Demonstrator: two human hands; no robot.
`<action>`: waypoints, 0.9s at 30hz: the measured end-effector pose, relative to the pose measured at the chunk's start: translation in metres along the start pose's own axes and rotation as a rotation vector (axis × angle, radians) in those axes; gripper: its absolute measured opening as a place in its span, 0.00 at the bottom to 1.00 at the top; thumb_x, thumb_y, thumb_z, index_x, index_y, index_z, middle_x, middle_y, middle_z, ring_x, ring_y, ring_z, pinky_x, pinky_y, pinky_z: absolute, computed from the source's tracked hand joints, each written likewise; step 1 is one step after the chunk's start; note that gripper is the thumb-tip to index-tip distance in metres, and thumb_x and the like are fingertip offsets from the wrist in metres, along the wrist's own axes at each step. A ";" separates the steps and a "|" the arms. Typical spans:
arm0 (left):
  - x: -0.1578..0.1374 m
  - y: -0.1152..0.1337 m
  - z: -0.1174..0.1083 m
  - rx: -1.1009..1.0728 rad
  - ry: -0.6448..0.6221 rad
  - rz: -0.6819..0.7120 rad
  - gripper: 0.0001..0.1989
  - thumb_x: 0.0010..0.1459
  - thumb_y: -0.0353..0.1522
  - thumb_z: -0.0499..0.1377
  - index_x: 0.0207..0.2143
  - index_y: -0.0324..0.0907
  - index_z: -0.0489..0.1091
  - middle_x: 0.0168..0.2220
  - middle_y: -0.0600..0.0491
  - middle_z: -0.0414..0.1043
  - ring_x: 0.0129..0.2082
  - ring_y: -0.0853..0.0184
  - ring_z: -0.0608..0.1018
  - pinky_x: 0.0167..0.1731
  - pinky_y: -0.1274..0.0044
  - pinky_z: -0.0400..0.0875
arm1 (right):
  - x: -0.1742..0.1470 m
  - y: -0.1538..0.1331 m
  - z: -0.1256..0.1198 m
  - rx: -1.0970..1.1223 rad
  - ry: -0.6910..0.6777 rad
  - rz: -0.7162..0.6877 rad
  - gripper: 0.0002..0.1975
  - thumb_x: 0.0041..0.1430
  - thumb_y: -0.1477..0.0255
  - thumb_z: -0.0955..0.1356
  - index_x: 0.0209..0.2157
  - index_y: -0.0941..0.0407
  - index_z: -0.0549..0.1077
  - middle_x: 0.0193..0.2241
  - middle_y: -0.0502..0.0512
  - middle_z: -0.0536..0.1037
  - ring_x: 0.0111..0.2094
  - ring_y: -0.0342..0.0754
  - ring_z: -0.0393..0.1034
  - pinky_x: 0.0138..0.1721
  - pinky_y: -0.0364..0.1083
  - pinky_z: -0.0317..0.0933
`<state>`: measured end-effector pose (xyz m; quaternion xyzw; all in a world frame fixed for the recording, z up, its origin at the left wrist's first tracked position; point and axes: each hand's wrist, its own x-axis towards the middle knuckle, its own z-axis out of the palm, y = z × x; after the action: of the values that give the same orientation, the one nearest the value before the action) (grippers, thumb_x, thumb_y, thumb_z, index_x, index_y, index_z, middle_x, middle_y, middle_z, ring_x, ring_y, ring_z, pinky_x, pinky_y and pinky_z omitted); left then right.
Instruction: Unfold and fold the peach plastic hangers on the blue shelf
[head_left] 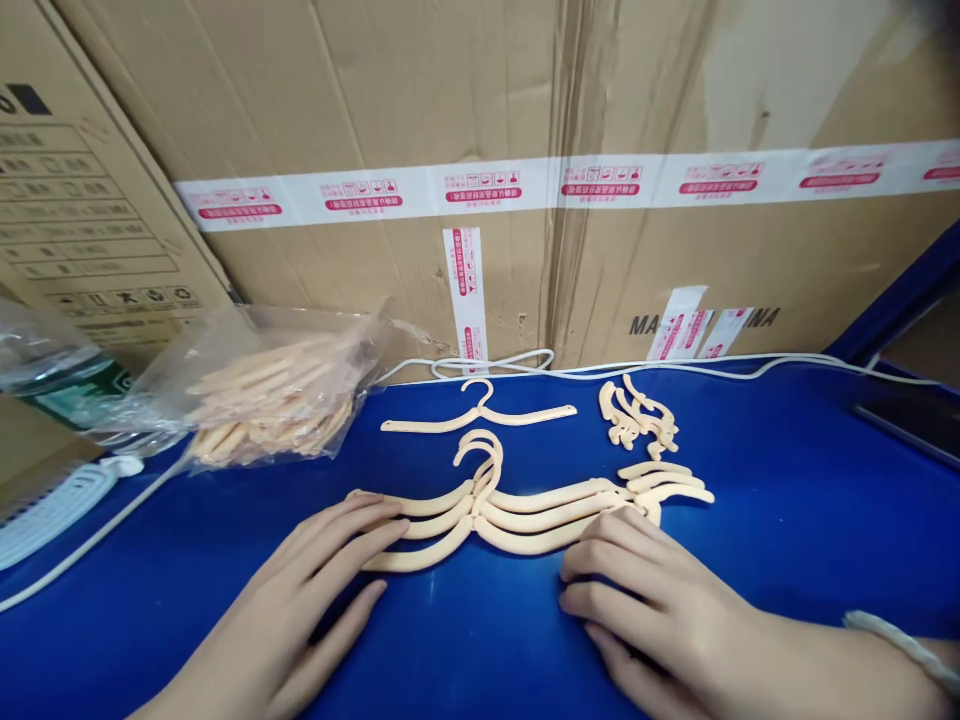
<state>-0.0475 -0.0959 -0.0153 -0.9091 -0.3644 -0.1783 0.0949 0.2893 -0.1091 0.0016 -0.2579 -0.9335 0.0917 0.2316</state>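
Note:
Several cream-coloured clothes hangers (439,553) lie in a stack, one in front of another, with their hooks overlapping at the middle. My left hand (330,545) rests with outstretched fingers on their left ends, thumb apart and nearer to me. At the right side, my right hand (645,585) curls its fingers over the end of the nearest hanger; its fingertips are partly hidden. Loose hanger arms (671,480) lie just beyond that hand. Behind the stack is one separate cream hanger (480,412). A small pile of loose hooks (637,415) sits to its right.
At the left stands a clear plastic bag (277,390) full of cream hanger parts, beside a bottle (67,385) and a white slotted object (56,510). A white cable (675,368) runs along the back of the blue table (465,650), against large cardboard boxes (390,90). A dark flat object (915,430) lies right.

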 end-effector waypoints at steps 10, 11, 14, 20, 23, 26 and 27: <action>0.002 0.011 -0.004 -0.065 0.046 0.005 0.20 0.61 0.29 0.55 0.56 0.42 0.63 0.55 0.47 0.66 0.57 0.60 0.67 0.55 0.70 0.66 | 0.003 -0.002 0.002 -0.048 -0.017 -0.007 0.14 0.56 0.82 0.61 0.43 0.58 0.71 0.40 0.60 0.75 0.40 0.53 0.66 0.43 0.53 0.62; 0.003 0.013 -0.005 -0.074 0.052 0.010 0.19 0.61 0.28 0.54 0.56 0.42 0.64 0.55 0.47 0.67 0.57 0.60 0.67 0.55 0.70 0.67 | 0.003 -0.003 0.003 -0.043 -0.003 -0.001 0.14 0.56 0.82 0.61 0.42 0.58 0.71 0.39 0.61 0.74 0.40 0.52 0.66 0.43 0.53 0.62; 0.003 0.018 -0.006 -0.091 0.080 0.043 0.17 0.61 0.25 0.53 0.52 0.43 0.67 0.52 0.48 0.70 0.54 0.61 0.70 0.54 0.70 0.67 | 0.002 -0.003 0.006 -0.030 0.026 0.009 0.14 0.56 0.82 0.61 0.43 0.58 0.70 0.40 0.62 0.73 0.41 0.53 0.66 0.44 0.54 0.62; 0.002 0.023 0.002 -0.112 0.211 0.209 0.15 0.60 0.23 0.49 0.45 0.40 0.71 0.46 0.48 0.74 0.48 0.60 0.73 0.52 0.65 0.65 | -0.001 -0.002 0.012 -0.032 0.123 0.018 0.15 0.57 0.83 0.61 0.44 0.56 0.68 0.38 0.60 0.72 0.39 0.51 0.66 0.40 0.51 0.63; 0.000 0.023 0.009 -0.091 0.283 0.244 0.16 0.60 0.23 0.48 0.43 0.40 0.72 0.46 0.48 0.75 0.48 0.58 0.73 0.51 0.63 0.65 | 0.000 -0.003 0.013 -0.055 0.187 0.045 0.14 0.57 0.83 0.60 0.42 0.56 0.68 0.35 0.58 0.72 0.37 0.50 0.67 0.37 0.50 0.64; 0.000 0.022 0.010 -0.073 0.298 0.238 0.16 0.59 0.23 0.48 0.43 0.40 0.72 0.47 0.48 0.74 0.50 0.56 0.72 0.50 0.61 0.64 | 0.001 -0.003 0.013 -0.103 0.244 0.053 0.14 0.57 0.83 0.61 0.42 0.56 0.68 0.36 0.58 0.72 0.38 0.50 0.67 0.38 0.50 0.63; 0.000 0.023 0.009 -0.070 0.291 0.233 0.16 0.59 0.23 0.48 0.43 0.40 0.72 0.48 0.48 0.74 0.50 0.56 0.71 0.50 0.61 0.64 | 0.001 -0.003 0.013 -0.116 0.260 0.053 0.13 0.57 0.83 0.61 0.42 0.56 0.68 0.36 0.58 0.72 0.38 0.50 0.66 0.39 0.50 0.63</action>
<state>-0.0295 -0.1096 -0.0242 -0.9125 -0.2328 -0.3081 0.1350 0.2808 -0.1119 -0.0090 -0.3053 -0.8922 0.0095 0.3326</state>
